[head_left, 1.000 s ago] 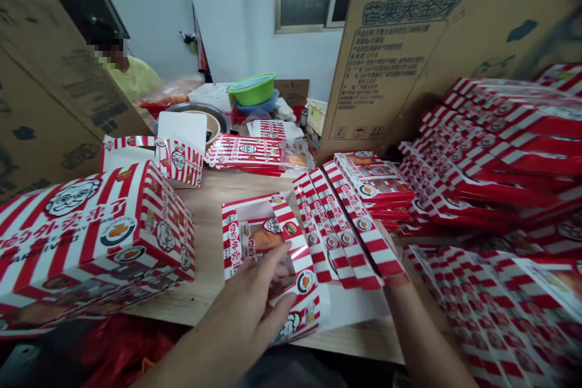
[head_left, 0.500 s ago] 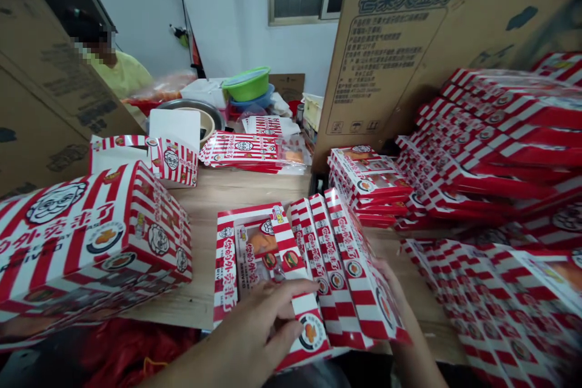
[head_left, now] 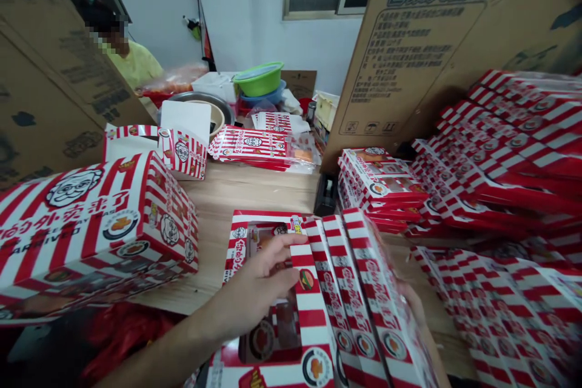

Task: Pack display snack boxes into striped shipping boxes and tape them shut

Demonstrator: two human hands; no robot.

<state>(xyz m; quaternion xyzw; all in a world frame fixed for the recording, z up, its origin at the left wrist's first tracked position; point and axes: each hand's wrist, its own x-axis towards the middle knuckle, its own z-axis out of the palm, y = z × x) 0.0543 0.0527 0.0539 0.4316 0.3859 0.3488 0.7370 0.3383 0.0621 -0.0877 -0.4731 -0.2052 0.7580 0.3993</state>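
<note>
A flat red-and-white striped box [head_left: 313, 306] with a clear window lies tilted at the front of the table. My left hand [head_left: 268, 276] rests on it, fingers spread over the window and touching its right border. Against that box lean several matching striped boxes [head_left: 348, 282], standing on edge in a slanted row. My right hand [head_left: 413, 306] is at the row's outer right side, mostly hidden behind the last box, so its fingers cannot be made out. On the left stands a large striped carton [head_left: 97, 218] with a printed cartoon face.
Stacks of striped boxes [head_left: 513, 139] fill the right side, with a smaller pile [head_left: 382, 179] beside a black tape dispenser [head_left: 325, 193]. An opened striped carton [head_left: 182, 151], flat packs [head_left: 254, 144] and a green basin [head_left: 259, 79] are further back. Cardboard panels [head_left: 409, 60] flank the table; a person [head_left: 136, 63] sits beyond.
My left hand has moved up along the front box. The boxes between my hands have shifted nearer and slightly right, and the row stands closer together. The view has turned a little left.
</note>
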